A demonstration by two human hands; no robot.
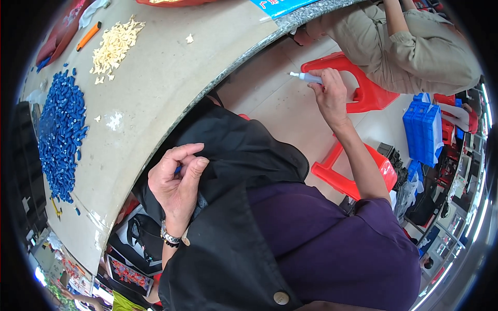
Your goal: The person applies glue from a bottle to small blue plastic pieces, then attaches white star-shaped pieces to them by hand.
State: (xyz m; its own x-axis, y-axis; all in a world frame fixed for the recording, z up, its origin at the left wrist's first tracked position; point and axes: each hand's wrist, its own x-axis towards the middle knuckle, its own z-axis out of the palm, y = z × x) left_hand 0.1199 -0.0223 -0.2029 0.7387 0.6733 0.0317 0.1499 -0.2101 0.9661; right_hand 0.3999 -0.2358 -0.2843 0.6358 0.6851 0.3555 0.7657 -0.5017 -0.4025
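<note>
My left hand (176,179), with a watch at the wrist, is raised over my black apron near the table edge. Its fingers curl around a small blue piece (178,169), mostly hidden. Off to the right, away from the table, my right hand (332,96) grips a slim whitish applicator bottle (307,78) with a thin tip pointing left. On the table lie a large heap of small blue plastic pieces (62,135) and, farther back, a smaller heap of cream-coloured pieces (115,47).
An orange cutter knife (88,36) and a red tray (61,32) lie at the table's far left. Red stools (376,98) stand on the floor at right, near stacked blue crates (423,129). A person in khaki clothes (415,57) sits at upper right.
</note>
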